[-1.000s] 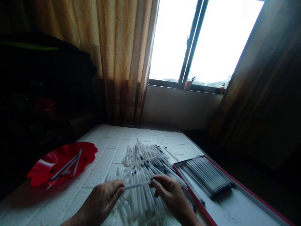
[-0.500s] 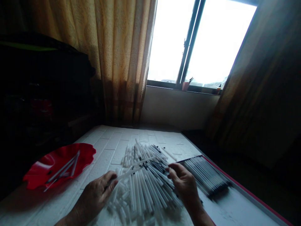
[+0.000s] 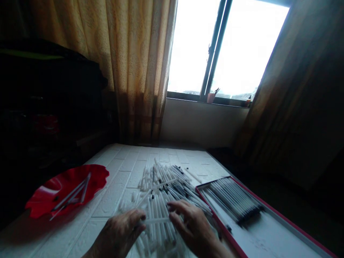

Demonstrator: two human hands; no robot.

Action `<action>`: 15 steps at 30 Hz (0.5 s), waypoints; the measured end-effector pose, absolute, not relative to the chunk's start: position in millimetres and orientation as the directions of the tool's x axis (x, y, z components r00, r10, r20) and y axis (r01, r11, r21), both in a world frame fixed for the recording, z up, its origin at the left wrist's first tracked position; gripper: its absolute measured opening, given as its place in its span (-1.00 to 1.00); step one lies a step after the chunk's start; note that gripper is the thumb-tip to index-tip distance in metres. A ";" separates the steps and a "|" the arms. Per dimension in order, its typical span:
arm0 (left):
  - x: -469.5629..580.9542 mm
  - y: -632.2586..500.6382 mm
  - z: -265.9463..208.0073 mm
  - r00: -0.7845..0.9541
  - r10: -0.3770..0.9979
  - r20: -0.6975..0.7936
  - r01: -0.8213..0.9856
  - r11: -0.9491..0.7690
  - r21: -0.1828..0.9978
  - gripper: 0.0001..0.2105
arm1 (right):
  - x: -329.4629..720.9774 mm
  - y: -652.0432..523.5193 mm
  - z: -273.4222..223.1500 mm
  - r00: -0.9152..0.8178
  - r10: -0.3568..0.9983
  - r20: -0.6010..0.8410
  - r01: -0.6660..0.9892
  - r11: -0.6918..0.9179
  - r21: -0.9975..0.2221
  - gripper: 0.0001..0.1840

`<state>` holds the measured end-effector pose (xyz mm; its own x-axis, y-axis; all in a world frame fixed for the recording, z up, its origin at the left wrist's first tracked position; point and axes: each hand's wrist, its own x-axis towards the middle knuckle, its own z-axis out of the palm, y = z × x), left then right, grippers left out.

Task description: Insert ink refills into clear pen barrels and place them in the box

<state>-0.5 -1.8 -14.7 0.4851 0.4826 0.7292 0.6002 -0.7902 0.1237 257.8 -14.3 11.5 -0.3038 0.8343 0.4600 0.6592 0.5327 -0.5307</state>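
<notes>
My left hand [image 3: 120, 229] pinches one end of a translucent white pen barrel [image 3: 157, 220], which lies crosswise above the pile. My right hand [image 3: 192, 224] is at the barrel's other end, its thumb and fingers curled close together; what they hold is too blurred to make out. Under and beyond both hands spreads a heap of pen barrels [image 3: 161, 204], many clear, some with dark parts. Small clear pieces, perhaps caps, lie near my left hand, blurred.
A red-edged tray [image 3: 227, 234] on the right holds a row of dark-tipped pens [image 3: 235, 197]. At left, a red wavy-rimmed dish [image 3: 96, 172] has several thin sticks in it. The white brick-patterned table [image 3: 118, 179] reaches toward a curtained window [image 3: 242, 46].
Both hands have come closer together and nearer to me. My right hand has left the pile's right side beside the tray and moved left to the barrel by my left hand.
</notes>
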 end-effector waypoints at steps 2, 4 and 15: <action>3.4 -5.7 -11.6 0.533 0.465 0.706 0.576 -0.811 0.099 -0.75 | 248.0 -18.1 11.0 -0.442 0.835 0.328 0.636 0.549 -0.542 -0.70; 4.9 -7.5 -9.4 0.577 0.450 0.681 0.554 -0.829 0.078 -0.72 | 244.2 -19.5 9.3 -0.516 0.836 0.187 0.642 0.522 -0.562 -0.72; -13.1 -6.9 0.1 0.732 0.517 0.443 0.539 -0.838 0.087 -0.61 | 252.6 -30.0 26.4 -0.554 0.822 0.128 0.613 0.507 -0.606 -0.65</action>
<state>-13.1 -6.9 0.1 0.7321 0.5174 0.4431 0.5392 -0.8377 0.0873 252.6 -30.0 26.4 -0.5543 0.8224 0.1282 0.6127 0.5074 -0.6059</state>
